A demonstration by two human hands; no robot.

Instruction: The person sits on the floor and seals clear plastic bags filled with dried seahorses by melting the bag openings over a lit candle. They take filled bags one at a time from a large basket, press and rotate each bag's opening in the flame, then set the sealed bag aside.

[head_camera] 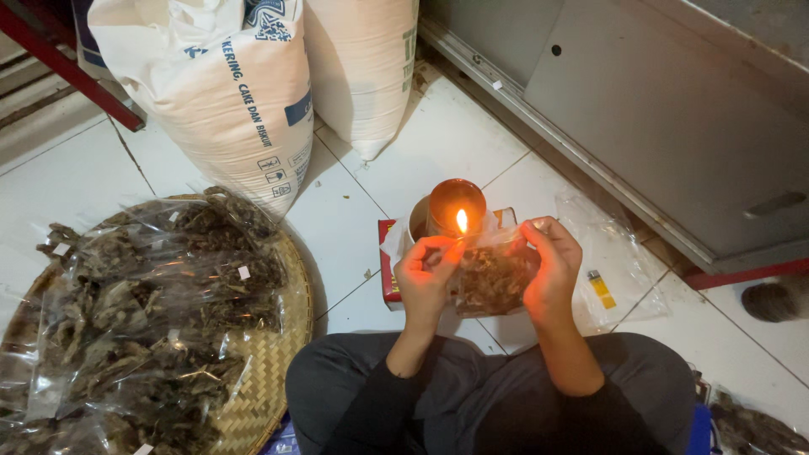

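Round woven bamboo tray [278,371] on the white tile floor carries clear bags of dark dried pieces [160,312], while left hand [424,274] and right hand [552,265] each pinch an upper corner of one small clear plastic bag of the same dark stuff [491,278], held just beside the candle flame [462,221].

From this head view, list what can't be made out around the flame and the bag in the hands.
- Head view: top edge of the clear bag, washed out by the flame glare.
- What the candle holder stands on: hidden by the bag, left hand and right hand.
- Woven tray: cut off by left and bottom edges.
- Small lighter-like item: too small to identify.
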